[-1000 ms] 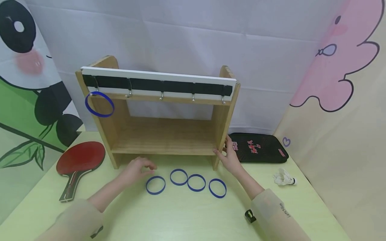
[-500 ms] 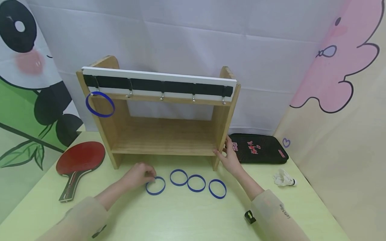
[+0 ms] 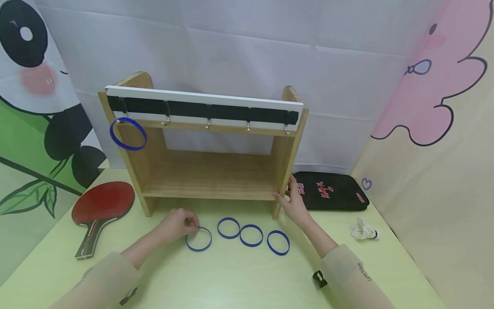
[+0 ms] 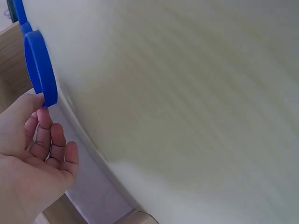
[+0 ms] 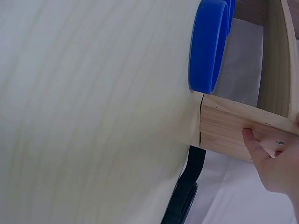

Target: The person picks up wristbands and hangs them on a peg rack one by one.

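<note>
In the head view my left hand (image 3: 177, 224) pinches the far left edge of the leftmost blue ring (image 3: 199, 250) on the table. The left wrist view shows thumb and forefinger on the rim of this flat-banded ring (image 4: 42, 65), with the other fingers loosely curled. My right hand (image 3: 295, 206) grips the right side panel of a wooden shelf (image 3: 212, 176), thumb at its front edge and fingers on the outer face. More blue rings (image 3: 251, 245) lie to the right. Another blue ring (image 3: 128, 148) hangs from the leftmost metal hook on the shelf's black-and-white front strip (image 3: 227, 110).
A red table tennis bat (image 3: 102, 201) lies left of the shelf. On the right are a black zipped case (image 3: 332, 193), a white shuttlecock (image 3: 362, 229) and a small black object (image 3: 319, 279) beside the right sleeve. Several bare hooks (image 3: 208, 124) line the strip. A white cloth stands behind.
My left hand has come down onto the leftmost table ring and taken its edge between thumb and finger; the ring has shifted slightly. My right hand stays on the shelf panel.
</note>
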The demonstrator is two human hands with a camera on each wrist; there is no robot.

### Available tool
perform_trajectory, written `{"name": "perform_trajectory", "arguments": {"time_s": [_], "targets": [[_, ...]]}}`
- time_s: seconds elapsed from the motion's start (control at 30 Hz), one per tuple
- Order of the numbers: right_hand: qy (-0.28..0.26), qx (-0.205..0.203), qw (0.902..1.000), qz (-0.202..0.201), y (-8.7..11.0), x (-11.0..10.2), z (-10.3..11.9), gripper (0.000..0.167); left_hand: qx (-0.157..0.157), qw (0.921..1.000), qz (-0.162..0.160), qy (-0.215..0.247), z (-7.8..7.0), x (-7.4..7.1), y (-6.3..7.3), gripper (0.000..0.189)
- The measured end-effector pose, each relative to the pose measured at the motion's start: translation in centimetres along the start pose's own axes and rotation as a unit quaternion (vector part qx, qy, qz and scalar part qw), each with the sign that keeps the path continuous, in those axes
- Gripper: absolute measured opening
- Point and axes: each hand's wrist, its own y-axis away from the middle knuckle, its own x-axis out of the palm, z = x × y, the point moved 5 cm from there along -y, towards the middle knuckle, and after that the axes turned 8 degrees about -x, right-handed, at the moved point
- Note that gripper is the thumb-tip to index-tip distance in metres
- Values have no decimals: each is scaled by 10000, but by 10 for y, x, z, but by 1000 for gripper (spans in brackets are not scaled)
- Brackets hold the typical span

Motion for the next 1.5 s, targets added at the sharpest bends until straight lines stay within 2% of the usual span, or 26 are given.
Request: {"name": "perform_trajectory", "arguments": {"time_s": [0.13,0.33,0.43,0.57,0.83,1.07,1.2,1.37,1.5], "targets": [[-41,8,10000,9,-1,0,-2,75,-35,10000,-31,78,-3,-4,1,10],[-18,-22,10000,-13,-1,-1,-3,75,-268,9987,242,347,-14,-11,3,7],[8,-16,10000,-1,0,-1,-3,75,-242,9986,309,356,-22,-17,6,6],[9,33,10000,40,1,-1,-3,77,-185,9991,228,311,-32,-28,8,6],[14,-21,10000,19,2,0,-2,76,-160,9994,-221,209,-54,-61,15,6],[87,-24,10000,1,2,-1,-1,76,-313,9962,-725,364,-71,-101,20,8],[85,-22,10000,-7,3,-1,-1,76,-381,9931,-1067,293,-81,-125,24,11],[40,-61,10000,-21,1,-1,-1,75,-391,9858,-1572,433,-92,-157,32,17],[14,-65,10000,3,0,-1,-1,75,-513,9736,-2123,662,-98,-182,39,23]]}}
